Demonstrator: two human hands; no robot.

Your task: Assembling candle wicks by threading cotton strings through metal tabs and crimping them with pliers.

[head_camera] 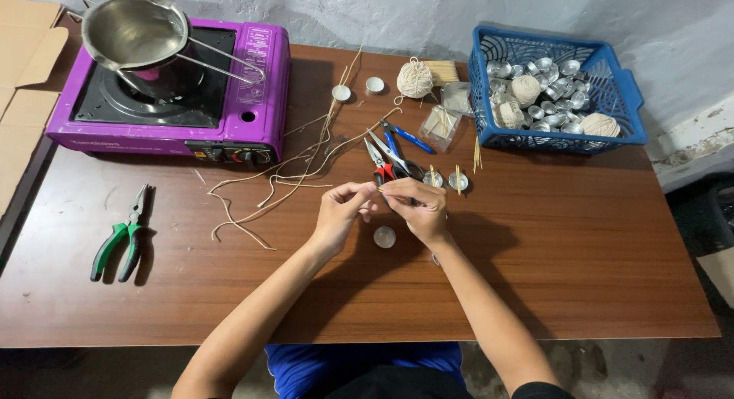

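My left hand [342,209] and my right hand [417,206] meet above the middle of the brown table [581,254], fingertips pinched together on a thin pale wick string [306,166] whose end is between them. The string trails away to the left in loose loops across the table. Directly below my hands sits a small round metal cup [384,237]. Just beyond my right hand lie red-handled scissors [380,163] and blue-handled pliers [403,137], with two small cups holding sticks [457,181] beside them.
A purple portable gas stove [172,93] with a steel pan [134,32] stands at the back left. Green-handled pliers [118,238] lie at the left. A blue basket [554,89] of metal cups and string balls is back right; a string ball [415,79] sits near it.
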